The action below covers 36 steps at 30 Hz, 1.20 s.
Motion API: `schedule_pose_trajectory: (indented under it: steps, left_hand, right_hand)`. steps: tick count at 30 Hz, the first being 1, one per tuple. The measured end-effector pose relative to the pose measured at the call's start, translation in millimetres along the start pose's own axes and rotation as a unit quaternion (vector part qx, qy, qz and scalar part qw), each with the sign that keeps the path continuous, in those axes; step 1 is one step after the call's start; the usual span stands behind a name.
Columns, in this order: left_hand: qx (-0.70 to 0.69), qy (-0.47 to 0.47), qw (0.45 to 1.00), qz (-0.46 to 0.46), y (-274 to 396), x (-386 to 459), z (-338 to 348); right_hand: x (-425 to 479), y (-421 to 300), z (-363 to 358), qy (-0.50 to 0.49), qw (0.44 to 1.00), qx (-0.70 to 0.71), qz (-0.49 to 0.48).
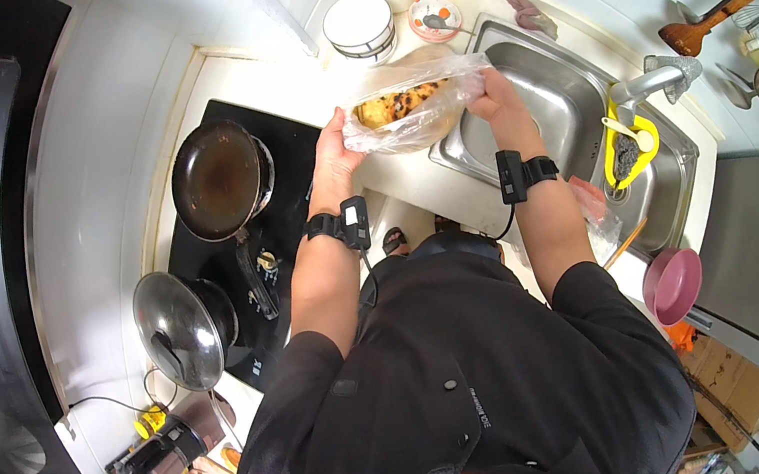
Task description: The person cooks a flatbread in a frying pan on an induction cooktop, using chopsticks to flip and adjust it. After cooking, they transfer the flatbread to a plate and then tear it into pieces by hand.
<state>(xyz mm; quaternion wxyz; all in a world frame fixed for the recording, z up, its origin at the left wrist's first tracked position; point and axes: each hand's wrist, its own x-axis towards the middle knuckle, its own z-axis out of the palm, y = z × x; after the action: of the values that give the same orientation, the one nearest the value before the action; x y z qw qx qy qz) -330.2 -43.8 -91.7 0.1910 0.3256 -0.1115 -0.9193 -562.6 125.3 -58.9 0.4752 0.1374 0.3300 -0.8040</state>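
Note:
My left hand (335, 146) grips one side of a clear plastic bag (408, 139), and my right hand (494, 97) grips the opposite side. Between them the bag's mouth is spread wide. Inside it lies a browned flatbread (402, 103) with dark scorched spots, partly covered by the plastic. Both hands are above the counter, between the black cooktop (287, 146) and the stainless steel sink (542, 79). Beyond the bag stand stacked white bowls (357, 20) and a small plate (434, 15) with a spoon on it.
A frying pan (217, 182) sits on the cooktop, its handle towards me. Nearer is a pan with a glass lid (176, 334). The faucet (643, 88) and a yellow sink caddy (610, 154) are to the right. A pink bowl (673, 284) rests at the counter's right end.

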Motion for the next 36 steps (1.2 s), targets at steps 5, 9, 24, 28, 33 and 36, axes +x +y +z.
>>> schedule_pose_trajectory:
  steps: [5,9,24,28,33,36]
  left_hand:
    - [-0.062,0.013,0.995,0.073,14,12,-3]
    - [-0.067,0.030,0.995,0.065,16,27,-13]
    - [-0.093,0.019,0.994,0.051,-24,-5,-10]
    - [0.090,0.079,0.992,0.046,-10,8,-13]
    - [0.279,0.134,0.947,0.090,-2,9,-14]
    - [0.479,0.165,0.839,0.197,-11,4,-8]
  right_hand:
    - [-17,-9,-9,-0.014,0.918,-0.394,0.028]
    - [0,-40,-42,-0.238,0.916,-0.243,0.211]
    - [58,-18,-15,-0.127,0.992,-0.001,0.014]
    - [95,-40,-89,-0.017,0.966,-0.242,-0.087]
    - [53,-15,-59,0.093,0.995,-0.026,0.036]
    - [22,-4,-49,0.064,0.997,-0.049,-0.006]
